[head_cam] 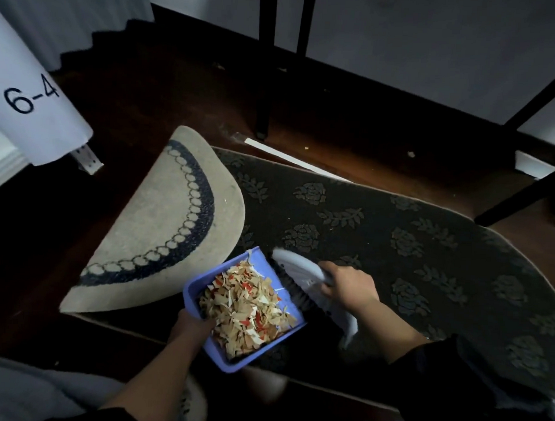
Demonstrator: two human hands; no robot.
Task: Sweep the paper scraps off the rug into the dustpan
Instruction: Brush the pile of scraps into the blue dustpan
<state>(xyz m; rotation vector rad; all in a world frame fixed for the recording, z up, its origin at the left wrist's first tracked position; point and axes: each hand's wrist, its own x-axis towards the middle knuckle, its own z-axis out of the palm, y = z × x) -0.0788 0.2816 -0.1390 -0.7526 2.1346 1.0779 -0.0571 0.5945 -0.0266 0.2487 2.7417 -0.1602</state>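
A blue dustpan rests on the dark flowered rug, filled with a heap of beige, white and red paper scraps. My left hand grips the dustpan at its near left side. My right hand is closed around the pale handle of a hand brush, whose dark bristles press against the dustpan's right edge. The rug's left end is folded over, showing its beige underside with a dark ring pattern.
Black chair or table legs stand on the wooden floor beyond the rug, another slanted leg at right. A white strip lies by the rug's far edge. A white panel marked "6-4" hangs at left.
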